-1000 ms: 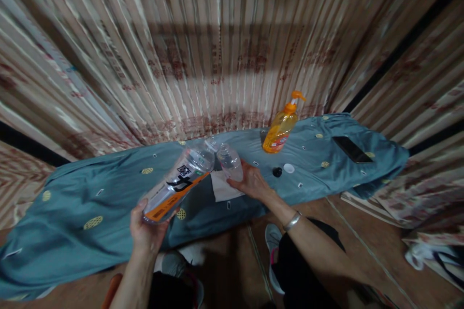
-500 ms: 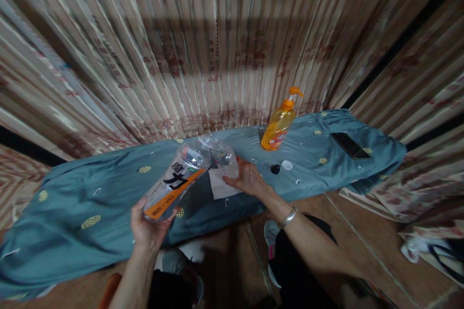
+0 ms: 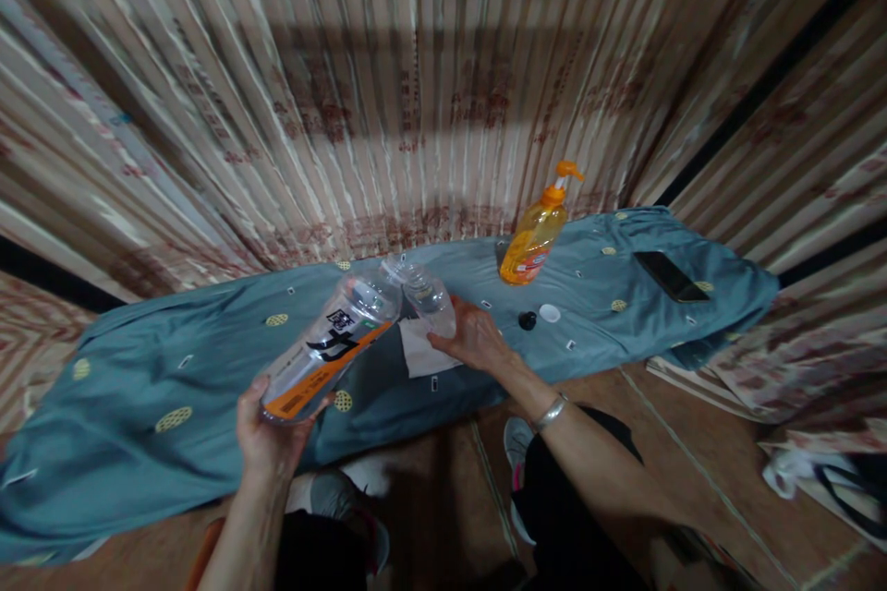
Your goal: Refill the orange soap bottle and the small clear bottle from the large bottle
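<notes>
The left hand (image 3: 273,434), at the lower left of centre, is wrapped around the base of a large clear bottle (image 3: 329,351), fingers on one side and thumb on the other; the bottle tilts up toward the middle of the frame, its label showing big black characters and an orange stripe; the right hand (image 3: 478,339), just right of centre, holds a smaller clear bottle (image 3: 431,295) near its lower end, this one tilted up and to the left; the two necks meet in the picture near the centre, though whether they touch cannot be told. Beneath the small bottle a white cloth (image 3: 424,355) lies on the teal-covered worktop (image 3: 236,369), which is dotted with yellow ovals and runs across the middle of the frame; right of the right hand lie a black cap (image 3: 528,321) and a white disc (image 3: 550,314), side by side; above them stands an orange pump bottle (image 3: 532,245); a dark phone (image 3: 672,277) lies farther right, near the worktop's right end. A silver bracelet (image 3: 552,412) circles the right wrist; a striped curtain (image 3: 416,111) fills the upper frame; shoes (image 3: 517,443) show at the bottom, on the brown floor (image 3: 450,471).
</notes>
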A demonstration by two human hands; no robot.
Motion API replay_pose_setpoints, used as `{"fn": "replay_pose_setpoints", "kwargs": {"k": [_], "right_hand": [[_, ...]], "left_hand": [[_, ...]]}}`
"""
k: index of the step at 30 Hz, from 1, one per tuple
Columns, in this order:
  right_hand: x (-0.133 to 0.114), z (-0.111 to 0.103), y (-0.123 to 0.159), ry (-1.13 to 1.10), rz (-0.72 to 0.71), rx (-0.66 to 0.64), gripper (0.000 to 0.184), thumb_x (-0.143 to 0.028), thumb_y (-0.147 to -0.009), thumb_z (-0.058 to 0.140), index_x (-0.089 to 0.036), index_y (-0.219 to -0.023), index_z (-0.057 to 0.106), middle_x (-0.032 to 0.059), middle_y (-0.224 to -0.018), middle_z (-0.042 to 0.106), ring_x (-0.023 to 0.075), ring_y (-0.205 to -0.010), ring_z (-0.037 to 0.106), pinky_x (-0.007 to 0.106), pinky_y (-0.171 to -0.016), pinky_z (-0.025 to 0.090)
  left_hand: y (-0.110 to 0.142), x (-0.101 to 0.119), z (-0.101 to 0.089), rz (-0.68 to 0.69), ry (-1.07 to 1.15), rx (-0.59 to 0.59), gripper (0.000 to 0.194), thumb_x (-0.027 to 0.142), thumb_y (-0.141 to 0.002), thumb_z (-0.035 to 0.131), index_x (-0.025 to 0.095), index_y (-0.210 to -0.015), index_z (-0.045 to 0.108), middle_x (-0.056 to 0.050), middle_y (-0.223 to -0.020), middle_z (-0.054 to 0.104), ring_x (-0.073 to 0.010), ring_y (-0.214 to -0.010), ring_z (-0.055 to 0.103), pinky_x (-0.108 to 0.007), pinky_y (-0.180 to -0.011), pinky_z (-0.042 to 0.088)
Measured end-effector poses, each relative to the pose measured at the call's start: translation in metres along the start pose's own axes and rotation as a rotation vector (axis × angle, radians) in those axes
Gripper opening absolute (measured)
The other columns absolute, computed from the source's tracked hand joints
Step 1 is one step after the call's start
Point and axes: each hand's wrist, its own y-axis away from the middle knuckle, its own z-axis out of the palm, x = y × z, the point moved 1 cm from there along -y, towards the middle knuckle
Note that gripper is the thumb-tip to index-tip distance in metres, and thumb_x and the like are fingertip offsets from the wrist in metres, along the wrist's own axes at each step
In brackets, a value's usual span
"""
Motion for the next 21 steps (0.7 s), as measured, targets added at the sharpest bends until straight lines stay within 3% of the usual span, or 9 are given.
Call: {"fn": "replay_pose_setpoints", "kwargs": {"k": [8,17,21], "right_hand": [[0.002,0.002,0.0,0.048,0.015,0.045,0.055,-0.037,-0.083,0.078,-0.012,-0.128,0.058,0.0173,-0.109,0.077,0.032,-0.108,0.074,0.037,-0.093,0.055],[0.001,0.002,0.0,0.08,0.004,0.035,0.052,-0.039,-0.085,0.075,-0.012,-0.127,0.059,0.0181,-0.11,0.077,0.0314,-0.107,0.074,0.036,-0.094,0.054],[-0.001,0.002,-0.001,0.053,0.007,0.047,0.055,-0.038,-0.085,0.075,-0.013,-0.13,0.057,0.017,-0.112,0.077,0.031,-0.108,0.074,0.036,-0.095,0.054]], "left_hand": [[0.001,0.007,-0.001,0.071,-0.019,-0.01,0.037,0.047,-0.049,0.081,0.021,-0.074,0.073,-0.004,-0.072,0.075,-0.0235,-0.062,0.068,-0.032,-0.044,0.057],[0.007,0.011,-0.004,0.103,-0.029,0.005,0.047,0.048,-0.046,0.084,0.018,-0.081,0.075,-0.01,-0.082,0.077,-0.0369,-0.091,0.073,-0.042,-0.063,0.064],[0.011,0.011,-0.001,0.09,-0.022,0.035,0.051,0.047,-0.043,0.086,0.018,-0.084,0.076,-0.008,-0.087,0.078,-0.0288,-0.078,0.071,-0.039,-0.061,0.063]]}}
